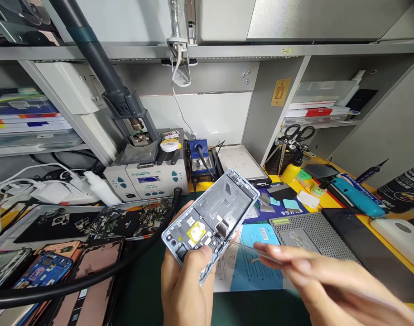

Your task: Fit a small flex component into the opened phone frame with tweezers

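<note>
An opened phone [212,213] with a bluish-grey frame is tilted in my left hand [188,283], the thumb resting over its circuit-board end. A yellow patch [196,232] shows on that board, and a dark flex cable [222,227] stands up near the frame's long edge. The other half of the phone is a bare grey battery bay [218,199]. Pinched in my right hand [309,276] are slim metal tweezers [257,251], whose tip lies close to the phone's right edge. Whether the tip touches the frame I cannot tell.
A hot-air station [149,176] stands behind, its black hose [125,267] crossing the left bench. Phone parts [50,276] lie at left. A perforated metal plate [310,237] is at right, with scissors [298,132] and bottles behind. A blue-white sheet [251,271] lies beneath my hands.
</note>
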The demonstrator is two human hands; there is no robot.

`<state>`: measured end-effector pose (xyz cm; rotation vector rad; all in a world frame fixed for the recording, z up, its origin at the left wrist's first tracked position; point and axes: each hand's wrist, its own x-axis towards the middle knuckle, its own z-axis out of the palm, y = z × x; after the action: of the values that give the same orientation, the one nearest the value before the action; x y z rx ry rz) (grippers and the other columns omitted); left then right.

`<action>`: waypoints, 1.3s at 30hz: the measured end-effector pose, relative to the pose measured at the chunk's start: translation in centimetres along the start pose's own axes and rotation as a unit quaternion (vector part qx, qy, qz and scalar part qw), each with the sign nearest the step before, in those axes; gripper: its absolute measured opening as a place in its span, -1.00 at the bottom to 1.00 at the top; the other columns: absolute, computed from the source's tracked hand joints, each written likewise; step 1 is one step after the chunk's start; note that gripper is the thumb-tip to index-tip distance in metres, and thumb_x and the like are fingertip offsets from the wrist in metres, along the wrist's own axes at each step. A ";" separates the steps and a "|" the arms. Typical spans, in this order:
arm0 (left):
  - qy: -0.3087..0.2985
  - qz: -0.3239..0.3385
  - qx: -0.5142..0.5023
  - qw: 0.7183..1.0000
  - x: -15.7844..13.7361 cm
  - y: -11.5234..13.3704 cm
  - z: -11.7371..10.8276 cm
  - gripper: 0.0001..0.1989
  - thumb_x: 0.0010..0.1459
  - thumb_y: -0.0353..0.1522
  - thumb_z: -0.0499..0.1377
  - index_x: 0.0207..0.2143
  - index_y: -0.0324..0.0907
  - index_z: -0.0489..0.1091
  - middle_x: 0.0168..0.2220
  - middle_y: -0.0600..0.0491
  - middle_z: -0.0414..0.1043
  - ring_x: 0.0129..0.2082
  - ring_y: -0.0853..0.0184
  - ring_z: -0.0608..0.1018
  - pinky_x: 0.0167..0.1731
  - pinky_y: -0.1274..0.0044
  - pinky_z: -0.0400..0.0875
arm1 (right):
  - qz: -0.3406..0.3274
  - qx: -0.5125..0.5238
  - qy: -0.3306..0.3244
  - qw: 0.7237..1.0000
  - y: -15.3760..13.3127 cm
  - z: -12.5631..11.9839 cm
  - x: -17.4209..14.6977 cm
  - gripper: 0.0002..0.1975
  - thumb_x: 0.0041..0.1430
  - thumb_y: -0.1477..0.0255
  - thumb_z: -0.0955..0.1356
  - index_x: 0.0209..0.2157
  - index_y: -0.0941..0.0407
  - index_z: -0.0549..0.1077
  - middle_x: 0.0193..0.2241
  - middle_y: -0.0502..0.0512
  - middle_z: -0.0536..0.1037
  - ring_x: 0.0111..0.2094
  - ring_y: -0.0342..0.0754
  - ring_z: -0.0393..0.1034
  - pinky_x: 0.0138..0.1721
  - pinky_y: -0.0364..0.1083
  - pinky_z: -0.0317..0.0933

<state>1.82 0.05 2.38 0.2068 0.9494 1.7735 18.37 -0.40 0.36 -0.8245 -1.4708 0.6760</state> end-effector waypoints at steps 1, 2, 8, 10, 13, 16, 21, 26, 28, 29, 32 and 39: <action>-0.003 0.002 -0.004 1.000 0.0 0.0 0.1 -0.35 0.03 -0.55 0.21 0.20 -0.03 0.44 -0.15 0.02 0.69 0.10 0.01 0.60 0.16 0.14 0.45 | 0.044 0.022 0.023 0.999 0.0 0.2 0.4 -0.73 0.19 0.63 0.48 -0.22 -0.06 0.68 -0.26 -0.03 0.77 -0.26 -0.01 0.72 -0.17 -0.19 0.61; -0.007 0.002 -0.005 1.000 0.0 0.0 0.1 -0.36 0.04 -0.55 0.21 0.20 -0.03 0.45 -0.15 0.02 0.70 0.12 0.01 0.58 0.17 0.13 0.44 | 0.097 0.056 0.043 0.993 0.0 0.4 0.9 -0.81 0.21 0.56 0.49 -0.26 -0.05 0.68 -0.28 -0.03 0.77 -0.30 -0.03 0.72 -0.22 -0.22 0.61; -0.017 0.010 0.004 1.000 0.1 -0.1 -0.2 -0.43 0.07 -0.55 0.21 0.14 -0.05 0.50 -0.13 0.01 0.69 0.18 0.03 0.54 0.22 0.13 0.38 | 0.292 0.232 0.080 0.924 0.4 0.2 3.3 -0.92 0.14 0.41 0.56 -0.30 0.10 0.69 -0.26 0.11 0.76 -0.34 -0.03 0.71 -0.21 -0.19 0.61; -0.020 0.023 0.008 1.000 0.3 -0.1 -0.4 -0.45 0.07 -0.54 0.23 0.13 -0.05 0.51 -0.10 0.00 0.69 0.16 0.00 0.55 0.20 0.11 0.40 | 0.329 0.255 0.081 0.906 0.5 -0.1 3.7 -0.90 0.10 0.42 0.58 -0.31 0.12 0.69 -0.25 0.12 0.76 -0.36 -0.06 0.70 -0.21 -0.22 0.60; -0.019 0.039 0.024 0.999 0.8 0.2 -0.4 -0.47 0.11 -0.52 0.21 0.13 -0.03 0.51 -0.09 0.01 0.68 0.07 0.00 0.61 0.12 0.09 0.49 | 0.361 0.265 0.078 0.891 0.6 -0.3 4.1 -0.87 0.08 0.42 0.59 -0.32 0.14 0.68 -0.23 0.14 0.75 -0.37 -0.09 0.69 -0.22 -0.24 0.59; -0.021 0.068 0.021 0.997 1.1 0.6 -0.2 -0.56 0.17 -0.54 0.17 0.06 -0.04 0.54 -0.08 0.03 0.67 -0.01 0.04 0.65 0.00 0.07 0.59 | 0.364 0.240 0.048 0.899 0.7 -0.3 4.1 -0.85 0.09 0.39 0.59 -0.31 0.13 0.66 -0.25 0.12 0.75 -0.36 -0.08 0.68 -0.23 -0.20 0.60; -0.065 0.102 0.019 0.992 1.7 0.9 -0.6 -0.62 0.18 -0.56 0.15 -0.01 -0.09 0.53 0.01 0.02 0.63 0.02 0.03 0.63 -0.08 0.07 0.65 | 0.348 0.115 -0.093 0.926 1.2 0.5 3.1 -0.79 0.14 0.26 0.55 -0.29 0.11 0.65 -0.23 0.13 0.73 -0.27 -0.01 0.64 -0.16 -0.10 0.57; -0.070 0.075 0.032 0.994 1.8 1.0 -0.9 -0.50 0.15 -0.54 0.16 0.13 -0.06 0.46 -0.03 0.00 0.64 -0.02 0.01 0.65 -0.02 -0.02 0.58 | 0.342 0.049 -0.144 0.927 2.0 1.0 3.0 -0.71 0.17 0.16 0.52 -0.26 0.12 0.65 -0.18 0.15 0.72 -0.22 0.01 0.61 -0.16 -0.09 0.53; -0.062 0.052 0.038 0.996 1.8 1.2 -0.8 -0.38 0.10 -0.54 0.19 0.23 -0.01 0.38 -0.02 0.01 0.64 0.00 0.00 0.64 0.06 -0.05 0.51 | 0.355 0.055 -0.139 0.923 2.3 1.0 3.4 -0.70 0.14 0.16 0.53 -0.29 0.12 0.65 -0.23 0.14 0.72 -0.21 0.03 0.62 -0.17 -0.07 0.55; -0.060 0.040 0.041 0.997 1.7 1.3 -0.8 -0.33 0.09 -0.54 0.19 0.26 0.00 0.34 -0.03 0.02 0.64 0.01 -0.01 0.64 0.09 -0.06 0.48 | 0.362 0.066 -0.135 0.920 2.4 1.0 3.6 -0.70 0.12 0.16 0.54 -0.30 0.12 0.64 -0.25 0.14 0.72 -0.18 0.05 0.62 -0.15 -0.05 0.56; -0.057 0.023 0.051 0.997 1.7 1.6 -0.8 -0.29 0.08 -0.51 0.20 0.31 -0.02 0.30 -0.06 0.00 0.65 0.01 -0.02 0.65 0.10 -0.07 0.46 | 0.374 0.085 -0.125 0.915 2.5 1.1 4.1 -0.70 0.09 0.18 0.56 -0.28 0.12 0.63 -0.23 0.16 0.73 -0.17 0.06 0.63 -0.14 -0.03 0.58; -0.067 0.033 0.049 0.996 1.8 1.6 -0.8 -0.32 0.05 -0.50 0.21 0.27 -0.05 0.36 -0.06 0.00 0.66 0.02 -0.03 0.64 0.11 -0.03 0.46 | 0.365 0.052 -0.140 0.919 2.7 0.8 4.0 -0.69 0.13 0.18 0.55 -0.25 0.14 0.60 -0.16 0.21 0.72 -0.09 0.12 0.62 -0.13 0.00 0.57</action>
<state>-0.52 1.04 2.38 0.4184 0.9417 1.7512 17.84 4.46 0.42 -1.2437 -1.3401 1.4707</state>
